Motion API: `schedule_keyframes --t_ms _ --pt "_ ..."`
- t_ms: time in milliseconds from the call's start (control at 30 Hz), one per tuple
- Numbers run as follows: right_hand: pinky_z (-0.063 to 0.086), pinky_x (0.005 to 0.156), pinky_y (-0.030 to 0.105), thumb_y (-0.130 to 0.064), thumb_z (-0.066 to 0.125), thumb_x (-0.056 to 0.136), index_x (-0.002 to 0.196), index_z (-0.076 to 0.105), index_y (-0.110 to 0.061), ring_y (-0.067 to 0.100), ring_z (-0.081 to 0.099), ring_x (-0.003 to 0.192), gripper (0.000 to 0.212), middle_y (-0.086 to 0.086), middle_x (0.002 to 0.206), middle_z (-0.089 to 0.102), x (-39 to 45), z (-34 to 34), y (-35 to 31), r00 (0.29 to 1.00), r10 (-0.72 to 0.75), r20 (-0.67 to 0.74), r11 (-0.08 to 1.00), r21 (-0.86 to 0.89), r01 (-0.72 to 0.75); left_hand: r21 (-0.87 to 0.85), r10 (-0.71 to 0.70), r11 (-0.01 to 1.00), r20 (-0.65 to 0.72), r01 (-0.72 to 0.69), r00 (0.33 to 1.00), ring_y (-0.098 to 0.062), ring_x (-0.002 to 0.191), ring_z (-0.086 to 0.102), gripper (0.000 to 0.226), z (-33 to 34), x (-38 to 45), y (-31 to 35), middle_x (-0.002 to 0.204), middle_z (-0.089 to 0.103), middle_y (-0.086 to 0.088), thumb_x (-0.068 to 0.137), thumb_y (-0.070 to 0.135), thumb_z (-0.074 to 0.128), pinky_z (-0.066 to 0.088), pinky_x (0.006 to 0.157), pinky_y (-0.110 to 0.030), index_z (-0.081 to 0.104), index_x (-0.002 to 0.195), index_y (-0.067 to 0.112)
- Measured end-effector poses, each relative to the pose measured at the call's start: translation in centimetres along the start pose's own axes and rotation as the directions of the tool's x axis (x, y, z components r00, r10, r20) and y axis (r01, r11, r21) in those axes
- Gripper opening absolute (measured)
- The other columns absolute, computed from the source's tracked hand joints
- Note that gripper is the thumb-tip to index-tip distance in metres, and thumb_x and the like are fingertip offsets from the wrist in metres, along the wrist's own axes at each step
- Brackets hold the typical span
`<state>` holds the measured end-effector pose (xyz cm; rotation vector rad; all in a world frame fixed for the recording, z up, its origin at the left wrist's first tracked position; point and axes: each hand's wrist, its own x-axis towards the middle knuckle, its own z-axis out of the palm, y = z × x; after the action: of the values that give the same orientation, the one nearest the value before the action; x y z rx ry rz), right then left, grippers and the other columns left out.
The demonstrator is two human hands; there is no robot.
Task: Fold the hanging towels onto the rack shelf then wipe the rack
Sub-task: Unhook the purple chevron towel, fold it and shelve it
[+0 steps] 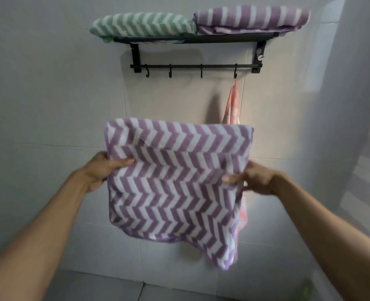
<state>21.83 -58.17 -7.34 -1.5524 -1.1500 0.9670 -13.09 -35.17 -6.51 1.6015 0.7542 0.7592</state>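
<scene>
Against the pale tiled wall [49, 105] I saw the black metal rack [192, 39] with its hook rail; on its shelf lay a folded green-and-white zigzag towel [142, 23] beside a folded purple-and-white striped towel [251, 17], touching. A pink towel [233, 105] hung from the rightmost hook. Below the rack, my left hand [102, 170] and right hand [255, 179] each pinched a side edge of a purple-and-white chevron towel [175, 181], doubled over, lower corner drooping
</scene>
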Motion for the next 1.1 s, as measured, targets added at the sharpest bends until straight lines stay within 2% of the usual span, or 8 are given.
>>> schedule_keyframes --t_ms 67,200,333,467,833,933,1000,1100 --pt "0.056 0.095 0.048 -0.034 0.100 0.046 0.127 0.064 -0.015 0.027 0.070 0.111 0.091 0.005 0.122 0.073 -0.2 1.8 4.2 0.994 0.105 -0.015 0.994 0.042 -0.104 -0.017 -0.118 0.993 -0.035 0.118 0.992 -0.032 0.095 0.074 0.094 1.1 -1.0 -3.1 0.106 0.076 -0.013 0.037 0.042 0.100 0.059 0.087 -0.048 0.068 0.117 0.005" --pt "0.052 0.096 0.046 -0.030 0.069 0.090 0.116 0.069 -0.005 0.033 0.069 0.109 0.036 0.018 0.125 0.070 -0.8 3.3 5.6 0.986 0.151 -0.065 0.909 0.400 -0.113 -0.165 -0.194 0.972 -0.161 0.167 0.968 -0.036 0.090 0.073 0.086 0.5 -0.1 -3.7 0.101 0.075 -0.020 0.047 0.045 0.094 0.059 0.079 -0.045 0.068 0.113 -0.003" --pt "0.052 0.098 0.051 -0.029 0.067 0.090 0.134 0.060 -0.005 0.037 0.068 0.113 0.051 0.019 0.127 0.068 -1.5 4.6 6.8 0.975 0.195 0.102 0.862 0.456 -0.221 -0.093 -0.278 0.955 0.048 0.281 0.959 -0.037 0.092 0.073 0.092 0.5 -1.4 -4.7 0.108 0.074 -0.023 0.035 0.043 0.100 0.062 0.070 -0.042 0.071 0.110 -0.001" --pt "0.054 0.095 0.050 -0.041 0.085 0.075 0.135 0.059 0.000 0.038 0.067 0.110 0.077 0.025 0.131 0.064 -1.3 4.8 7.3 0.975 0.205 0.088 0.826 0.519 -0.221 -0.197 -0.296 0.937 -0.008 0.288 0.955 -0.032 0.083 0.072 0.045 0.3 -1.6 -6.6 0.114 0.071 -0.024 0.077 0.034 0.079 0.060 0.078 -0.043 0.073 0.105 0.000" --pt "0.060 0.081 0.051 -0.006 0.067 0.079 0.121 0.066 0.010 0.042 0.071 0.099 0.045 0.031 0.123 0.066 -0.7 6.4 9.1 0.953 0.280 0.113 0.775 0.560 -0.294 -0.130 -0.348 0.921 0.146 0.366 0.926 -0.047 0.107 0.067 0.089 0.8 -3.4 -9.6 0.119 0.068 -0.027 0.047 0.016 0.097 0.050 0.093 -0.065 0.061 0.128 0.005" --pt "0.063 0.074 0.046 0.009 0.061 0.088 0.126 0.060 0.011 0.038 0.074 0.091 0.038 0.026 0.109 0.073 0.5 4.9 3.9 0.987 0.150 -0.051 0.914 0.388 -0.119 -0.152 -0.173 0.971 0.082 0.184 0.981 -0.038 0.093 0.073 0.105 0.1 -2.4 -5.7 0.116 0.071 -0.023 0.030 0.016 0.102 0.059 0.074 -0.056 0.061 0.125 0.009" --pt "0.063 0.073 0.042 0.012 0.061 0.088 0.116 0.066 0.006 0.034 0.074 0.089 0.029 0.020 0.101 0.076 1.3 2.8 -1.7 0.973 -0.084 -0.214 0.940 0.306 0.149 -0.174 0.060 0.982 -0.098 -0.076 0.993 -0.024 0.083 0.075 0.068 -1.0 -1.5 -0.8 0.113 0.072 -0.016 0.060 0.002 0.089 0.062 0.066 -0.044 0.063 0.122 0.010" --pt "0.062 0.074 0.033 0.014 0.065 0.084 0.098 0.070 -0.001 0.023 0.074 0.082 0.022 0.008 0.088 0.078 1.0 0.2 -7.9 0.840 -0.374 -0.393 0.861 0.188 0.472 -0.053 0.354 0.922 -0.281 -0.383 0.892 -0.005 0.077 0.073 0.037 -2.5 -0.8 5.8 0.091 0.077 0.011 0.081 -0.009 0.070 0.061 0.067 -0.024 0.067 0.109 0.015"
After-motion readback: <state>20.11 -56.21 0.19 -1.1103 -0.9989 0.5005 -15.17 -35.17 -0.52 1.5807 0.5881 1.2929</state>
